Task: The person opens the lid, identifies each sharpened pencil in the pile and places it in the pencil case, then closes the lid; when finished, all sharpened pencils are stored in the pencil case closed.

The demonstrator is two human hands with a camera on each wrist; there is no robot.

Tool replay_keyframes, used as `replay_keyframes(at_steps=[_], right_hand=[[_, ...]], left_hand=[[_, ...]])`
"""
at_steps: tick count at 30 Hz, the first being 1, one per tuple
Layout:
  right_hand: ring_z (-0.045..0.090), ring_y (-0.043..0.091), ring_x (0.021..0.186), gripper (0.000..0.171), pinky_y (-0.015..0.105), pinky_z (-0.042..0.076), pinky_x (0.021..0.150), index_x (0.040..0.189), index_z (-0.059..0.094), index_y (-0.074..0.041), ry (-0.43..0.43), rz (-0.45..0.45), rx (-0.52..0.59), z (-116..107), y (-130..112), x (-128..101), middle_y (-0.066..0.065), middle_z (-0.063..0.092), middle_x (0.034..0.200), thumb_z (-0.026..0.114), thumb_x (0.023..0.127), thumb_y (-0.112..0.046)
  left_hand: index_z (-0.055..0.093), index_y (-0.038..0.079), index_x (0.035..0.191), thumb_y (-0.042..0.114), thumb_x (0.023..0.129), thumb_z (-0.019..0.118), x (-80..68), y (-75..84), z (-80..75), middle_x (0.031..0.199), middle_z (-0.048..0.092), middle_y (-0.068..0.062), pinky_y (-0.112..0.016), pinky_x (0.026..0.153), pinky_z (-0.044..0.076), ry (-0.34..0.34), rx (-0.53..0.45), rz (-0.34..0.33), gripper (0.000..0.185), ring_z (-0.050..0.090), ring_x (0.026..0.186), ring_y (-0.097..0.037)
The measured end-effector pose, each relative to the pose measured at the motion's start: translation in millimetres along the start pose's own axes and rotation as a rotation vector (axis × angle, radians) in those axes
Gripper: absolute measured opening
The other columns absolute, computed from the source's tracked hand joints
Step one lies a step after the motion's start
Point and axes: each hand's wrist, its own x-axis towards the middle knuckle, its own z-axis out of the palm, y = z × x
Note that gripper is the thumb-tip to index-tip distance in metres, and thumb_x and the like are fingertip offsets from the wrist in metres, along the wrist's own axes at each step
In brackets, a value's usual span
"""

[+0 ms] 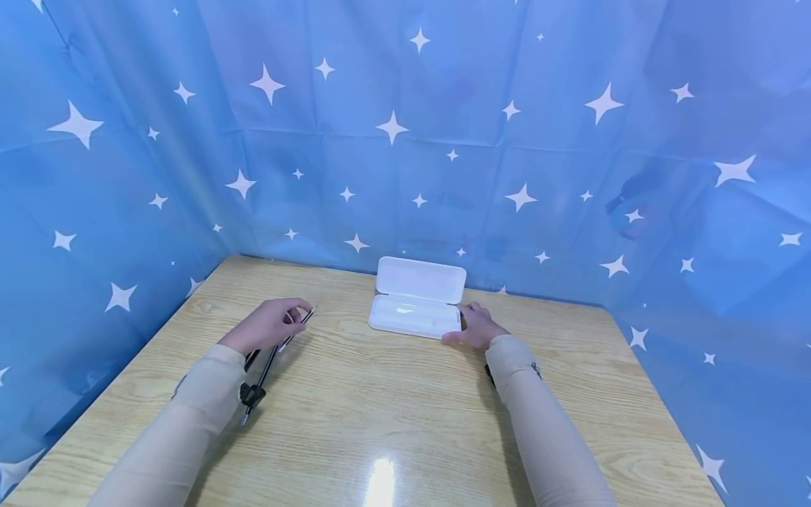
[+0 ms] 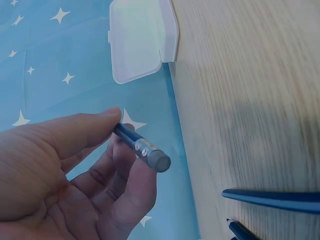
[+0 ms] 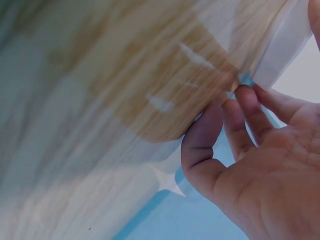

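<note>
Left hand [image 1: 269, 324] low over table [image 1: 393, 408], grip pinched on a pen [image 2: 142, 147]. Right hand [image 1: 476, 327] rests against open white case [image 1: 418, 303], fingers relaxed, holding nothing.

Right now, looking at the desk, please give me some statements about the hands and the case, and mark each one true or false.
1. The white case lies open, lid up. True.
2. The left hand pinches a pen. True.
3. The right hand holds a pen. False: it holds nothing and rests against the case's right end.
4. The case sits at the near edge of the wooden table. False: it sits at the far edge, by the blue star curtain.
</note>
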Motion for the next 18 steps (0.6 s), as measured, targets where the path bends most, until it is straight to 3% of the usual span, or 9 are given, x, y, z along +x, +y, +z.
replay_keyframes(at_steps=[6,18], right_hand=[[0.028,0.048,0.139,0.092,0.062,0.031,0.112,0.157,0.031,-0.003,0.001,0.004,-0.003,0,1,1,0.027,0.031,0.152,0.076,0.090,-0.048],[0.029,0.046,0.139,0.092,0.061,0.032,0.112,0.157,0.033,-0.003,0.011,0.011,-0.010,0,1,1,0.026,0.032,0.152,0.077,0.089,-0.048]], left_hand=[[0.058,-0.001,0.136,0.006,0.100,0.063,6.7,1.6,2.2,0.100,0.064,-0.010,-0.035,0.067,0.052,-0.002,-0.028,-0.001,0.037,0.061,0.065,-0.022],[0.060,0.001,0.134,0.005,0.099,0.065,19.4,6.6,9.3,0.099,0.066,-0.007,-0.035,0.070,0.052,0.035,0.015,0.059,0.035,0.065,0.084,-0.018]])
